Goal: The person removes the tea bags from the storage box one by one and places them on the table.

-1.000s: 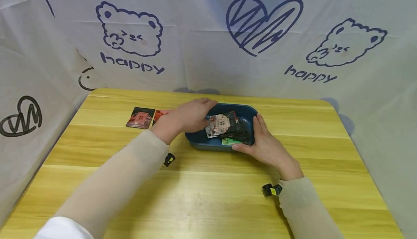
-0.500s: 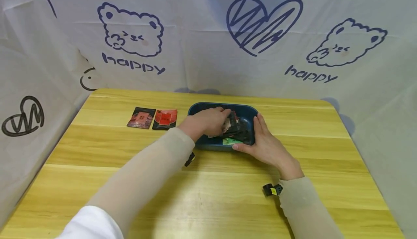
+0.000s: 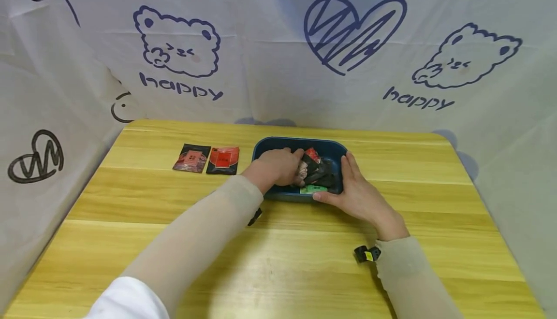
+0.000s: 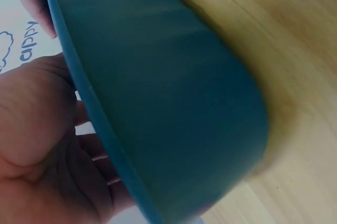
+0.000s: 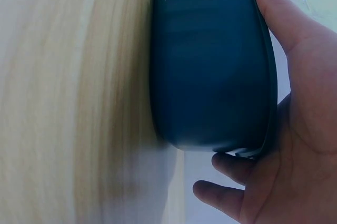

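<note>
A dark blue rectangular box stands on the table with several sachets inside. My left hand reaches over its front left rim, fingers bent down onto a pale printed sachet; the fingertips are partly hidden. Beside it lie black sachets, a red one and a green one. My right hand grips the box's right end, thumb on the front rim and fingers along the end wall. In the left wrist view, the left palm is beside the rim.
Two sachets, one black and pink and one red and black, lie side by side left of the box. The wooden table ends at a white cloth backdrop with drawings. Small black cameras sit at the wrists.
My left hand has moved right, from the box's left rim down into it onto the pale sachet. The sachets inside have shifted, showing more red. My right hand keeps its place.
</note>
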`<action>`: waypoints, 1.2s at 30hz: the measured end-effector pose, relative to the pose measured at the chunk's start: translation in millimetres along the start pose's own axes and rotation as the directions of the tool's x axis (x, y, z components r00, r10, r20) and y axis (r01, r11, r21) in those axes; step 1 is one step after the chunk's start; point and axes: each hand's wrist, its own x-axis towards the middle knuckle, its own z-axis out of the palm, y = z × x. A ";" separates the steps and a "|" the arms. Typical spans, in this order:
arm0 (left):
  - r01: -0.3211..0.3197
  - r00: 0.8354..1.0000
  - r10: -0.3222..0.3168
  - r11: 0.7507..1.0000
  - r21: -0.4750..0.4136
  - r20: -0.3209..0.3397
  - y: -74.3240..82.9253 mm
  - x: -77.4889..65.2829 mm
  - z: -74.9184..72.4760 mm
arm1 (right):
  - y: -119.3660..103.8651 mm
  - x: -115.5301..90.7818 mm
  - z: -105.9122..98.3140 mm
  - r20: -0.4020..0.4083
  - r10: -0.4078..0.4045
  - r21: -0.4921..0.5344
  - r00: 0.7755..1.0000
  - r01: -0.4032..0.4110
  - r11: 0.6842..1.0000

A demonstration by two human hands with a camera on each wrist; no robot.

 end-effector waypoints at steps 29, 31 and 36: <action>-0.087 0.996 0.083 0.987 0.136 0.037 10.1 2.7 3.7 | -1.1 -2.3 -1.7 0.008 0.004 -0.026 1.000 -0.004 1.000; -0.091 0.996 0.089 0.988 0.124 0.017 9.6 2.3 3.9 | -1.5 -2.3 -1.6 0.005 0.002 -0.025 1.000 -0.002 1.000; -0.106 0.994 0.108 0.990 0.092 -0.020 6.1 2.3 3.5 | -1.8 -2.2 -0.3 0.001 -0.005 -0.021 1.000 0.005 1.000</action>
